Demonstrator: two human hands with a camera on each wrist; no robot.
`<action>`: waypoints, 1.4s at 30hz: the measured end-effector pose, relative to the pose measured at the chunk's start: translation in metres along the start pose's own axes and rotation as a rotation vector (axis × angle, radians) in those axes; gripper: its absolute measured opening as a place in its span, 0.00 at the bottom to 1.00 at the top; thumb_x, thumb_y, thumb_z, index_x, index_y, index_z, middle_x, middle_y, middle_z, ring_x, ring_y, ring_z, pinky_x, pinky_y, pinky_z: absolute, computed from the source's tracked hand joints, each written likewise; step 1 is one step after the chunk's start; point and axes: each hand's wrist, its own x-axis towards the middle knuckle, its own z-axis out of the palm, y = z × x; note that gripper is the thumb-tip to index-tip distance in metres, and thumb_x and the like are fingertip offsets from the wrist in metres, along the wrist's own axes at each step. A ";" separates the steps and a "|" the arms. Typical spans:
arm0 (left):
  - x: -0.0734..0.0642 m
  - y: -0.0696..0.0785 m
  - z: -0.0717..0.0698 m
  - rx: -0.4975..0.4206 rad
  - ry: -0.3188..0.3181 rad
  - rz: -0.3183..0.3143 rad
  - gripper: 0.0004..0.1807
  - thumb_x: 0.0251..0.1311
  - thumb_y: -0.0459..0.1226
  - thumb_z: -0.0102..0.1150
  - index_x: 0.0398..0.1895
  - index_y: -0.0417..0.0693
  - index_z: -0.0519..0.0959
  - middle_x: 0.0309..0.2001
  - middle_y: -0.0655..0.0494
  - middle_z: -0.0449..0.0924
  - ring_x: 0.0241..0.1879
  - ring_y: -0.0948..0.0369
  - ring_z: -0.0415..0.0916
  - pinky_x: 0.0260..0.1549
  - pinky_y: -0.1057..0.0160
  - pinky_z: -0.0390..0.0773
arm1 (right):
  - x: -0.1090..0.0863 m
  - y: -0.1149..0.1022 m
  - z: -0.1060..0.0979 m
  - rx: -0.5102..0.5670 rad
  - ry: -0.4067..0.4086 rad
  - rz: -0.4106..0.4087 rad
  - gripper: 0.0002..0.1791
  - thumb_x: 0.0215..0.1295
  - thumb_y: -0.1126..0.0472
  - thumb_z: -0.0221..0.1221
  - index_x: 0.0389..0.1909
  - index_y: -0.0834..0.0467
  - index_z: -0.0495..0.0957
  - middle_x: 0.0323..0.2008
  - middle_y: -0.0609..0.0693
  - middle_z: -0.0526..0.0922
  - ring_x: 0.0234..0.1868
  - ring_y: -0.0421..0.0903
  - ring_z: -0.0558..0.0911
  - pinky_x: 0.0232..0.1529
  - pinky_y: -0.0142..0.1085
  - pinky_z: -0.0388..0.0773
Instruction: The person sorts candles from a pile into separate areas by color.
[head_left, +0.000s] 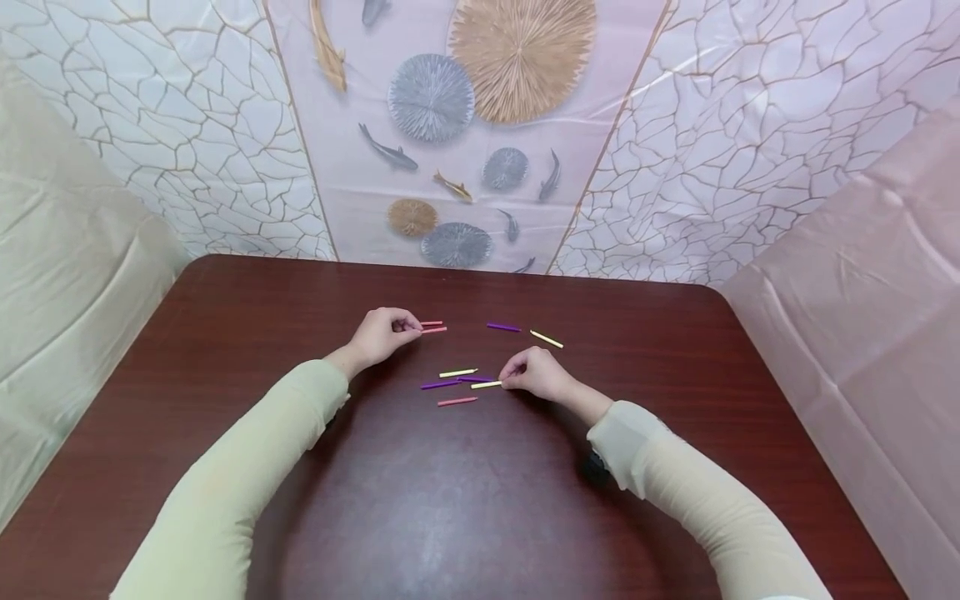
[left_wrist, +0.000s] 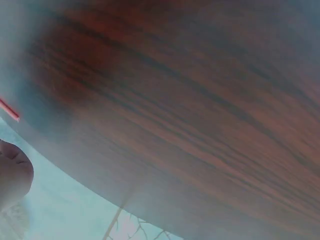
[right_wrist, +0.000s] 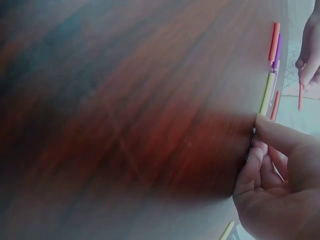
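Thumb and fingers of my left hand [head_left: 382, 335] pinch the end of a red crayon [head_left: 435, 330], just in front of another red crayon [head_left: 432, 322]. My right hand [head_left: 538, 374] pinches one end of a yellow crayon [head_left: 486, 385] low over the table; the right wrist view shows this yellow crayon [right_wrist: 266, 94] by the thumb tip. Beside it lie two purple crayons [head_left: 440, 385], a second yellow crayon [head_left: 457, 372] and a red crayon [head_left: 457, 402]. In the left wrist view only part of the left hand [left_wrist: 14, 172] shows, at the edge.
Farther back on the dark wooden table [head_left: 420, 500] lie a purple crayon [head_left: 503, 327] and a yellow crayon [head_left: 547, 339]. A patterned cloth [head_left: 465, 192] hangs behind the table's far edge, and plain light cloth [head_left: 855, 275] borders the right side.
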 end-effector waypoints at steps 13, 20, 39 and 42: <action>0.008 -0.013 0.010 0.050 0.010 -0.078 0.05 0.57 0.35 0.61 0.31 0.42 0.83 0.29 0.50 0.81 0.30 0.59 0.73 0.34 0.66 0.70 | -0.003 -0.003 0.000 0.006 0.005 0.013 0.02 0.50 0.65 0.67 0.25 0.60 0.84 0.23 0.49 0.84 0.25 0.35 0.73 0.31 0.28 0.71; 0.008 -0.014 0.011 0.067 0.018 -0.120 0.05 0.57 0.36 0.60 0.32 0.43 0.83 0.31 0.50 0.82 0.32 0.58 0.75 0.36 0.64 0.71 | -0.003 -0.001 0.000 0.007 0.011 -0.012 0.02 0.49 0.66 0.67 0.25 0.61 0.84 0.22 0.49 0.84 0.24 0.34 0.72 0.30 0.27 0.71; -0.005 0.001 0.011 -0.186 0.081 -0.069 0.09 0.55 0.35 0.63 0.37 0.38 0.81 0.32 0.45 0.82 0.29 0.63 0.73 0.33 0.69 0.72 | -0.004 -0.003 0.000 0.005 0.002 -0.026 0.02 0.51 0.65 0.66 0.25 0.61 0.84 0.22 0.49 0.83 0.23 0.34 0.71 0.30 0.26 0.70; -0.016 0.007 0.013 -0.213 0.016 -0.048 0.10 0.55 0.35 0.63 0.38 0.38 0.81 0.33 0.46 0.82 0.30 0.62 0.74 0.33 0.68 0.73 | -0.004 0.000 -0.001 0.003 0.002 -0.021 0.02 0.50 0.65 0.66 0.25 0.61 0.84 0.21 0.48 0.82 0.23 0.33 0.71 0.29 0.26 0.70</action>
